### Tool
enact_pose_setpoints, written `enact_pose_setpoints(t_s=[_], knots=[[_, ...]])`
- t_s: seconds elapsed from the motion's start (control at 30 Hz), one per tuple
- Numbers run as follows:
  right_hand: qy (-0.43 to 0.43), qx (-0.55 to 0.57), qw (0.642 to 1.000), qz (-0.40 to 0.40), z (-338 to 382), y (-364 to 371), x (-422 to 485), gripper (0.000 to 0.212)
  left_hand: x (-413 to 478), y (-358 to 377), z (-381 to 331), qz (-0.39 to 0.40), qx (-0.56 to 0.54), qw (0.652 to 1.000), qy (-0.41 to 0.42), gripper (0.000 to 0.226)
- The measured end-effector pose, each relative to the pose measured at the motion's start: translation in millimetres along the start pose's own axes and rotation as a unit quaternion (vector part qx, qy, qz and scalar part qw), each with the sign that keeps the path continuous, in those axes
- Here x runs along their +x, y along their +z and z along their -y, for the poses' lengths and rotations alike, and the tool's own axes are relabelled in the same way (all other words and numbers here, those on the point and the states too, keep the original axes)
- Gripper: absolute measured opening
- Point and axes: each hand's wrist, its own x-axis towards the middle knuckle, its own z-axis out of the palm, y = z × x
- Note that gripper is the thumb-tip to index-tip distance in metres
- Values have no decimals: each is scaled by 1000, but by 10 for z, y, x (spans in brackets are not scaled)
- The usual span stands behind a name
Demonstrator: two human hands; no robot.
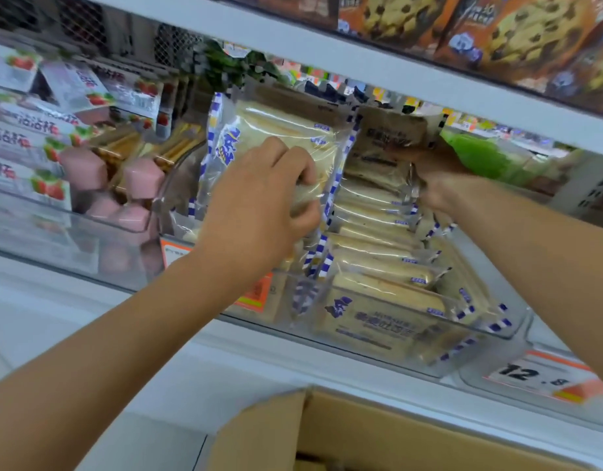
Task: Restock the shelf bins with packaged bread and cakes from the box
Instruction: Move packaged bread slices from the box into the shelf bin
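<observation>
View from a head camera looking down two bare forearms toward a shop shelf; the picture is blurred throughout, and printed words on the packaging cannot be read.

The left hand (259,205) grips a bread packet (276,127) in clear film with a blue and white checked edge; its fingers are curled tightly into the lower part of the wrapper, and the back of the hand hides that part. The packet stands upright at the left end of a clear bin (517,322), above and just beside the row of bread packets (378,239) already standing on edge in it.

The right hand (439,186) is at the rear of the same row, touching the crinkled tops of the packets and a darker packet (391,134) behind them; its fingers are sunk among the wrappers and smeared by blur, so whether they grip or only press cannot be told.

The cardboard box (330,433) sits at the bottom edge, cut off by the frame; its contents are out of sight.

To the left are strawberry-printed packs (28,137) and pink blocks (84,168) in another clear tray; on the shelf above, cookie packs (531,35) are cut off at the top; a price label (538,379) lies at lower right, partly covered by the right forearm.
</observation>
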Motion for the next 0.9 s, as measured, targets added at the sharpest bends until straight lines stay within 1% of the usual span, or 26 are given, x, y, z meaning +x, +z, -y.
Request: enact_pose_setpoints(t_s=[0.03,0.07,0.1,0.13,0.2,0.23,0.27,0.37,0.43,0.5,0.57,0.63,0.67,0.7,0.77,0.8,0.87,0.9], knots=[[-10,-4,1000,6,-6,10,19,73,0,-4,-1,0,-1,1000,-4,19],[-12,-8,1000,0,-1,27,-2,84,0,-3,-2,-1,-1,1000,-6,19],[-18,-20,1000,-13,-12,49,0,96,-3,1,-4,-1,0,1000,-6,19],[-27,-41,998,-33,-24,69,-10,102,-6,3,-5,-1,0,1000,-6,19],[-28,-81,992,-87,-48,100,-31,102,-13,-1,-12,-1,0,1000,-8,19],[-27,-82,991,-104,-72,107,-19,103,-17,-4,-16,-1,1,1000,-9,19],[-27,-79,991,-102,-99,118,9,103,-21,-4,-14,-2,1,1000,-11,19],[-63,-114,987,-99,-127,167,18,82,-26,-5,-13,-4,0,1000,-17,19],[-79,-99,989,-73,-119,209,23,69,-22,-3,-17,-8,1,1000,-20,20],[-88,-121,988,-41,-102,222,0,57,-24,3,-25,-9,0,1000,-22,20],[-103,-138,985,-33,-134,218,19,55,-30,-1,-27,-8,-3,1000,-25,20],[-122,-156,979,-49,-149,222,-5,55,-30,-7,-31,-7,-6,1000,-25,21],[-127,-165,977,-52,-151,236,-14,58,-29,-6,-30,-5,-7,1000,-26,21],[-124,-177,975,-48,-146,245,-24,67,-26,-6,-27,-4,-7,1000,-27,21],[-99,-215,970,-46,-128,239,-73,94,-29,0,-22,-4,-4,1000,-27,20],[-91,-251,962,-53,-113,217,-114,103,-31,2,-19,-5,-4,1000,-27,20],[-124,-330,933,-70,-90,170,-215,109,-32,-2,-15,-6,-5,1000,-26,20],[-153,-361,918,-62,-84,160,-264,109,-29,-4,-17,-4,-5,1000,-25,20]])
